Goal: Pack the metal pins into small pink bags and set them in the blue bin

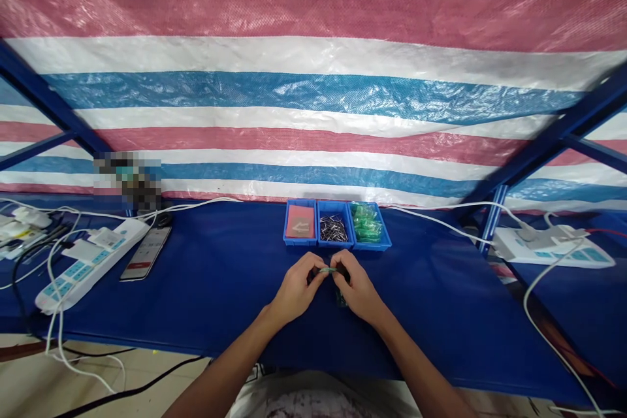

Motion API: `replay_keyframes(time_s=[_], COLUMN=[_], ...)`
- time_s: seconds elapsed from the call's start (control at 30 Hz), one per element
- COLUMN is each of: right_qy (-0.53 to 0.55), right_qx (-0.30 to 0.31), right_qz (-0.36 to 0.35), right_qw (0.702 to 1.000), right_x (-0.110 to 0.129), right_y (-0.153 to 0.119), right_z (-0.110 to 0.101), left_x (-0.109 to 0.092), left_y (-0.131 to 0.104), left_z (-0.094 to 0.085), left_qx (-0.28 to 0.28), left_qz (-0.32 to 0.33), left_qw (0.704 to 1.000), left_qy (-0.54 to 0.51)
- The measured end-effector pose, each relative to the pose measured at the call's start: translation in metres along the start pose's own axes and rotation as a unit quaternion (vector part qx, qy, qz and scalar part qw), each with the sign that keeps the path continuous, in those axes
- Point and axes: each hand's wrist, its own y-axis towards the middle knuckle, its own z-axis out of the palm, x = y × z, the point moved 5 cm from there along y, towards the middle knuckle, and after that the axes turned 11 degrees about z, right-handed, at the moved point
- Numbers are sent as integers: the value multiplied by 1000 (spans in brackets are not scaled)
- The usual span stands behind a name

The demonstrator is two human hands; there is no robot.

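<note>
Near bench (220, 287) far edge: left tray (300, 241), middle tray (334, 244) with pins (334, 228) inside, right tray (371, 246) abreast; left hand (296, 284) and right hand (360, 284) before them; phone (147, 255) left of trays; power strip (93, 268) left of phone.

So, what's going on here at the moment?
A person sits or stands at a blue table, left hand and right hand together, pinching a small greenish piece between the fingertips; it's too small to identify. Just beyond are three blue bins side by side: something pink in the left one, small metal pieces in the middle, green packets in the right.
</note>
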Motion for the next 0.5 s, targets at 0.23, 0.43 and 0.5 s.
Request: replay_keyframes(time_s=[0.23, 0.43, 0.5], right_qy=[3, 22, 29], right_qx=[-13, -17, -14], right_qz=[6, 28, 32], right_qw=[1000, 999, 999], right_x=[0, -7, -6], right_y=[-1, 1, 1], right_z=[0, -1, -2], left_x=[0, 0, 1], left_y=[0, -1, -1], left_z=[0, -5, -7], left_qx=[1, -28, -43], left_qz=[10, 0, -17], left_qw=[1000, 1000, 999], left_qy=[4, 0, 1])
